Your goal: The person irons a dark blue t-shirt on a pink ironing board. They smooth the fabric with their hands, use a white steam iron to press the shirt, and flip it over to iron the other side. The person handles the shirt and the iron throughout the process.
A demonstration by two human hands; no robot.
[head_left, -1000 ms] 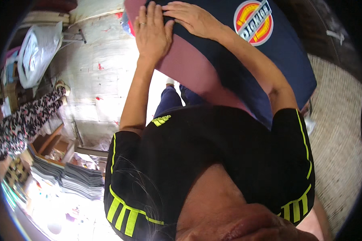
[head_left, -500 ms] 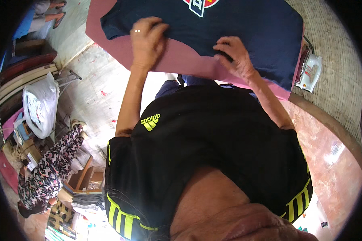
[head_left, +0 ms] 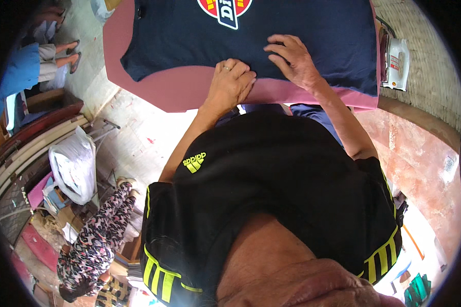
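Here the dark blue shirt is lying flat on the pink board, w/ a round red & yellow badge up near the top edge. The shirt's long way is running left to right across the view, and its bottom hem is the side closest to the person. It is sitting just ahead of both hands, so neither arm is having to reach far.

The right hand is resting palm down on the shirt, fingers spread open, pressing the cloth near the hem. It is the hand further onto the shirt. The left hand is lying right at the hem, half on the cloth & half on the pink board, fingers loosely bent w/ a ring on one. I can't tell if it is pinching the hem or just pushing it flat. The two hands are almost touching, side by side.

Off to the right, a white iron is standing on the board's end. Down to the left, another person in flowery trousers is sitting by a white bag.
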